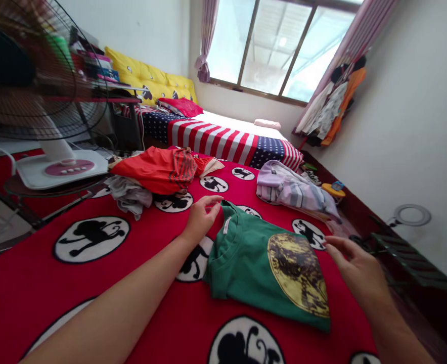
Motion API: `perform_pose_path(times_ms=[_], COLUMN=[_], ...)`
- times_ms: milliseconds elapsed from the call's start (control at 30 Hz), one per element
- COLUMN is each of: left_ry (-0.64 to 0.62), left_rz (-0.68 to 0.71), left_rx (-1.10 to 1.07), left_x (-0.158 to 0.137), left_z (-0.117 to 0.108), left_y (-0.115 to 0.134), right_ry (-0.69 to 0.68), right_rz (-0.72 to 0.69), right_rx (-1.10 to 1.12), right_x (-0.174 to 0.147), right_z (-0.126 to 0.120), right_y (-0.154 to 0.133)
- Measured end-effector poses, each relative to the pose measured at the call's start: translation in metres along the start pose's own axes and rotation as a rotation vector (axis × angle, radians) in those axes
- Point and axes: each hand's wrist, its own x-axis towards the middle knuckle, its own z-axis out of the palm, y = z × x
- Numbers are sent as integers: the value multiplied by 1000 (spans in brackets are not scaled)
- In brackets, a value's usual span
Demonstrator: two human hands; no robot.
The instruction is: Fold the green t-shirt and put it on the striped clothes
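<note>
A green T-shirt (250,258) lies folded on the red bedspread (151,303), its collar with a white label toward the left and a round yellow-and-dark print to the right. My left hand (203,217) is at the shirt's far left corner by the collar, thumb and fingers slightly apart; whether the fingertips touch the cloth is unclear. Just beyond the shirt's right edge hovers my right hand (360,268), its fingers loosely bent and nothing visible in them.
Red and grey clothes (151,169) are heaped at the far left. Lilac and striped folded clothes (295,189) lie at the far right. A fan (64,167) stands on a round stool at left. Behind is another bed (216,136) under a window.
</note>
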Motion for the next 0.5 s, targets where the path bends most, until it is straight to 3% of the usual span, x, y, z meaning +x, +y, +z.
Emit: perform_pose_path(times_ms=[67,133,233,367,500], left_ry=[-115,-321,-566,-699,-741], left_rz=[197,359,420,264,207], left_rx=[202,360,640,914,979], left_x=[-12,-29,-55,-68,-63], left_z=[12,26,40,39,30], left_y=[19,36,43,23,13], right_ry=[-33,-163,-283,-407,-382], right_rz=[-215,-442,-641,-637,-523], right_rx=[-1,83,102,-225,-524], right_x=[-8,-18,-31,-35,-30], right_z=[9,27,66,100,96], right_y=[-34,-67,-93,-71,-26])
